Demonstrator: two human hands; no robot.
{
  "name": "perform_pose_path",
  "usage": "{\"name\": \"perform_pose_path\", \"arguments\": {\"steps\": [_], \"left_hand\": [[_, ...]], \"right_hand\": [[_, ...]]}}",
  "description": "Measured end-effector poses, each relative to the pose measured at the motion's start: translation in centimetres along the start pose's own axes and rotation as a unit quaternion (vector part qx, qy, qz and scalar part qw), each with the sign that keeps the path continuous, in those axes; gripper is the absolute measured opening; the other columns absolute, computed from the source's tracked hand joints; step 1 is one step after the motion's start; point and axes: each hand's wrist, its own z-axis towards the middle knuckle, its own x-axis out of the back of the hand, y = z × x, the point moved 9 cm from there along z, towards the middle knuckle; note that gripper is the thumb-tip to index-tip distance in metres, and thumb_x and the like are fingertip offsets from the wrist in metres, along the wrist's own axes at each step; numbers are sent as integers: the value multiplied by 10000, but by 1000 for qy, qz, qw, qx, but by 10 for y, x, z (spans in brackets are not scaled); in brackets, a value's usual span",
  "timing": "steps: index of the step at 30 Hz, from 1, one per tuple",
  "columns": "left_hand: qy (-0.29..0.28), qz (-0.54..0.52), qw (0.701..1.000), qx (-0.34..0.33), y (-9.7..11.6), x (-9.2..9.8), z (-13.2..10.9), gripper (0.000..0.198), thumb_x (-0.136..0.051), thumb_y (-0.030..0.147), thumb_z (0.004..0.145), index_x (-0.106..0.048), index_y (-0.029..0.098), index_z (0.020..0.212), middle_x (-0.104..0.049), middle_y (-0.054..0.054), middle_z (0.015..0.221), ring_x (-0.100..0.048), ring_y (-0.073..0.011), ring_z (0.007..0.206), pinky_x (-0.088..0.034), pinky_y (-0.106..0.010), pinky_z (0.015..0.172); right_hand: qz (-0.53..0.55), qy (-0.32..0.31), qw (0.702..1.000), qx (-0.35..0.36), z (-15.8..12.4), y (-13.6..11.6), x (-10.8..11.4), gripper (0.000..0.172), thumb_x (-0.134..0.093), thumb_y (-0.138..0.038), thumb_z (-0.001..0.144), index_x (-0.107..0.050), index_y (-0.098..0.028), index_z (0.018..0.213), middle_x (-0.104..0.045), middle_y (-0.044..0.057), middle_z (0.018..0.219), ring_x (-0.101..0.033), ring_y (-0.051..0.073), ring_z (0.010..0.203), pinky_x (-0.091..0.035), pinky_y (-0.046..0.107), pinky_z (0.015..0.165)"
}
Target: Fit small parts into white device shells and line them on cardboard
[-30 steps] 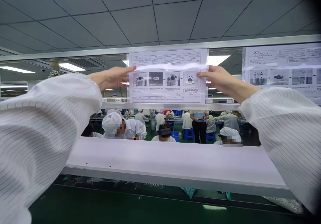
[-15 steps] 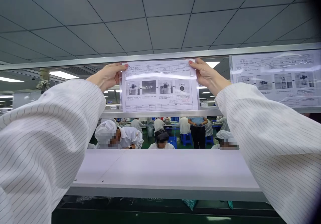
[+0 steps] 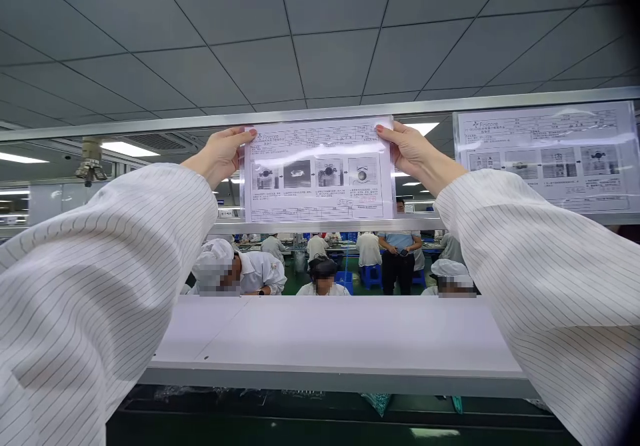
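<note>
A printed instruction sheet (image 3: 320,196) in a clear glossy sleeve is held upright between two metal rails, its pictures and text facing me. My left hand (image 3: 219,155) is closed on its upper left corner, thumb in front and fingers behind. At the upper right corner, my right hand (image 3: 411,151) pinches the sheet the same way. The sheet's top edge lies against the upper rail (image 3: 330,111), and its bottom edge is by the lower rail (image 3: 320,227). White striped sleeves cover both my arms.
A second sleeved sheet (image 3: 547,159) hangs between the rails at the right. Below runs a white shelf (image 3: 340,336). Beyond it, several people in white work clothes sit, and a person in a blue shirt (image 3: 399,253) stands. A grey metal fixture (image 3: 91,163) is at the left.
Both hands stay on the sheet's upper corners; the sheet has hardly moved. My right forearm has shifted slightly right. The standing person in the background has moved a little right.
</note>
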Motion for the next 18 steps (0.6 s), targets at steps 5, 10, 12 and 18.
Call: {"name": "perform_pose_path", "arguments": {"steps": [5,10,12,18], "left_hand": [[11,2,1000,-19,-1,-3,-2,115,-792,152,825,-686,160,870,-743,-62,874,-724,-166,763,-598,-227,624],[11,12,999,-38,1,-10,-7,162,-826,133,769,-686,146,850,-740,-87,924,-729,-212,868,-613,-303,766],[19,14,998,-51,2,-10,-8,182,-836,144,755,-677,157,841,-731,-84,920,-727,-230,878,-615,-334,784],[31,15,998,-57,4,-6,-11,225,-858,175,728,-662,183,837,-716,-85,922,-719,-256,938,-612,-351,794]], "right_hand": [[-23,33,999,4,6,5,7,32,-709,-210,909,-709,-234,930,-783,23,1029,-682,245,1183,-525,453,1111],[-50,62,997,10,7,8,15,188,-806,-327,832,-720,-224,963,-762,58,1082,-644,295,1231,-510,500,1112],[-54,63,996,11,6,7,15,235,-816,-373,817,-715,-224,969,-756,61,1108,-635,302,1239,-506,509,1114],[-55,45,997,8,2,3,8,291,-812,-439,817,-708,-247,1010,-755,50,1136,-657,283,1207,-552,484,1062]]}}
